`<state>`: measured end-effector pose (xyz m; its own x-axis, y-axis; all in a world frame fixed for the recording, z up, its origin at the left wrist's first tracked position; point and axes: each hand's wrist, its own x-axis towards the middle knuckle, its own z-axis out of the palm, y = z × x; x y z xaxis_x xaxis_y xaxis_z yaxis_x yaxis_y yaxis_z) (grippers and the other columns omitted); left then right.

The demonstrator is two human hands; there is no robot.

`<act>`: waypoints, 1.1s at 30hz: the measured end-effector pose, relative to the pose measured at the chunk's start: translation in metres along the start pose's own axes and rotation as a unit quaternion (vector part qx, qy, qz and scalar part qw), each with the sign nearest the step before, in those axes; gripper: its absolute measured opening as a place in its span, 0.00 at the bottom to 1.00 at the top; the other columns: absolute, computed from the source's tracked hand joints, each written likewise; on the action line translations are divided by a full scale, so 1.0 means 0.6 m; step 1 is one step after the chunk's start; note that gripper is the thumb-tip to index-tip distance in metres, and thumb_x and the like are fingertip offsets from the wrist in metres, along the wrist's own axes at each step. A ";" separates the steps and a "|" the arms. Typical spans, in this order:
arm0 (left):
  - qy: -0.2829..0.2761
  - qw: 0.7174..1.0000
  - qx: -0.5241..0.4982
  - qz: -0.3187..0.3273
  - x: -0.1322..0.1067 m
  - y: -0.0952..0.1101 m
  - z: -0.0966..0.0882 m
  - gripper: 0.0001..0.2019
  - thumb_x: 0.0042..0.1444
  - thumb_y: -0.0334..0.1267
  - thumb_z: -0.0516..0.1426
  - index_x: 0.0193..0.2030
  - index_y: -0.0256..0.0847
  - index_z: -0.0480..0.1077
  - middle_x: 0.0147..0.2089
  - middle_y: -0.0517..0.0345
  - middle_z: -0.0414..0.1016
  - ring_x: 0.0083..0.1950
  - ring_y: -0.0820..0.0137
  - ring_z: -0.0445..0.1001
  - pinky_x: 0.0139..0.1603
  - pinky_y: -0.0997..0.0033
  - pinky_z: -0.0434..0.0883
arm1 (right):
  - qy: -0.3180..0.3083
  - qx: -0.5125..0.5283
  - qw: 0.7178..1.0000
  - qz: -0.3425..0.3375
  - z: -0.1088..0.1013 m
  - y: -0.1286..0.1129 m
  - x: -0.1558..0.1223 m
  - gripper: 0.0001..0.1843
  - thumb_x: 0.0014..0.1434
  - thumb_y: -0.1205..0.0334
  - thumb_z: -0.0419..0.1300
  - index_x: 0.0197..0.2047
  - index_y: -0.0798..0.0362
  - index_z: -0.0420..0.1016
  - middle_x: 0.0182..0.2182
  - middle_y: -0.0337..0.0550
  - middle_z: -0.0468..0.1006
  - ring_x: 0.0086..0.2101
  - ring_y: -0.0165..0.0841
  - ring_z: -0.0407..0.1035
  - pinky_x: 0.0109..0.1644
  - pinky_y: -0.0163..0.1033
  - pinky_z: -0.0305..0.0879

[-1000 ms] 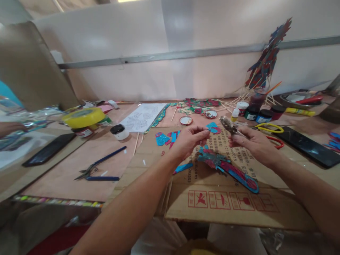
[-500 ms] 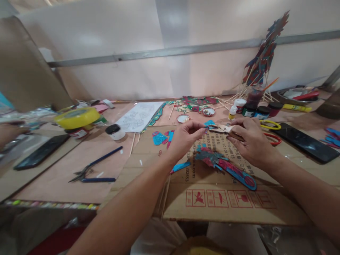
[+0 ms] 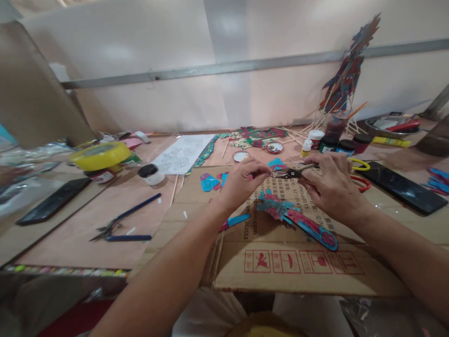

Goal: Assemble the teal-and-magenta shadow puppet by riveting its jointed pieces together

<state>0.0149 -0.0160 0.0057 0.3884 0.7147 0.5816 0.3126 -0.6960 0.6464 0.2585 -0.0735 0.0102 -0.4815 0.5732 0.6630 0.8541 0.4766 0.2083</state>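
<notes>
My right hand (image 3: 328, 182) is closed around the handles of a small pair of pliers (image 3: 292, 173), whose dark jaws point left. At the jaw tips my left hand (image 3: 243, 182) is pinched on something too small to make out. Beneath both hands, on the printed cardboard (image 3: 273, 281), lies a blue and magenta painted cutout figure (image 3: 308, 227) with a long rounded limb. More painted pieces surround it: a blue piece (image 3: 209, 182) to the left, a blue strip (image 3: 238, 219) by my left forearm, and a blue piece (image 3: 275, 163) behind the pliers.
Blue-handled cutters (image 3: 119, 224) lie open at left, near a black-lidded jar (image 3: 150, 174) and yellow tape (image 3: 101, 155). Two bead-filled lids (image 3: 275, 148) sit behind my hands. Paint jars (image 3: 345, 148), scissors (image 3: 361, 183) and a phone (image 3: 403, 187) are on the right.
The pliers have turned in my right hand and their jaws have shifted slightly at my left fingertips. Another person's hand at the far left edge has gone out of view.
</notes>
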 end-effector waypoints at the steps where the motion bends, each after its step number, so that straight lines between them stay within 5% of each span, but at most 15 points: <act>1: 0.001 1.000 0.013 0.014 0.000 0.000 0.000 0.04 0.59 0.33 0.61 0.34 0.43 0.79 0.35 0.56 0.78 0.40 0.69 0.75 0.47 0.65 0.72 | 0.000 -0.011 1.000 -0.004 -0.001 -0.001 0.000 0.08 0.64 0.63 0.57 0.40 0.50 0.79 0.51 0.54 0.74 0.49 0.50 0.64 0.52 0.57 0.61; 5: 0.011 0.996 0.054 0.064 -0.005 0.003 -0.002 0.05 0.61 0.31 0.60 0.36 0.42 0.78 0.38 0.54 0.79 0.42 0.69 0.76 0.47 0.67 0.74 | -0.002 -0.032 0.999 -0.014 0.000 -0.005 -0.004 0.08 0.63 0.67 0.57 0.38 0.50 0.79 0.53 0.54 0.73 0.51 0.50 0.62 0.53 0.57 0.61; 11: 0.010 0.992 0.072 0.099 -0.009 -0.002 -0.006 0.06 0.62 0.32 0.59 0.36 0.42 0.78 0.40 0.53 0.80 0.43 0.68 0.78 0.48 0.66 0.76 | 0.006 -0.062 0.998 -0.015 0.009 -0.007 -0.015 0.16 0.63 0.70 0.54 0.48 0.43 0.76 0.55 0.46 0.73 0.53 0.48 0.60 0.54 0.57 0.60; 33: 0.043 0.981 0.052 0.184 -0.009 -0.017 -0.004 0.04 0.63 0.33 0.60 0.39 0.41 0.78 0.40 0.54 0.80 0.43 0.71 0.78 0.46 0.70 0.75 | 0.041 -0.017 0.999 0.002 0.000 -0.017 -0.019 0.11 0.64 0.72 0.55 0.38 0.45 0.73 0.53 0.42 0.74 0.51 0.45 0.62 0.49 0.53 0.53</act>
<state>0.0075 -0.0126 -0.0028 0.4186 0.4133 0.8087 0.2525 -0.9083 0.3335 0.2555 -0.0845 0.0006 -0.4623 0.5178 0.7198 0.8625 0.4509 0.2296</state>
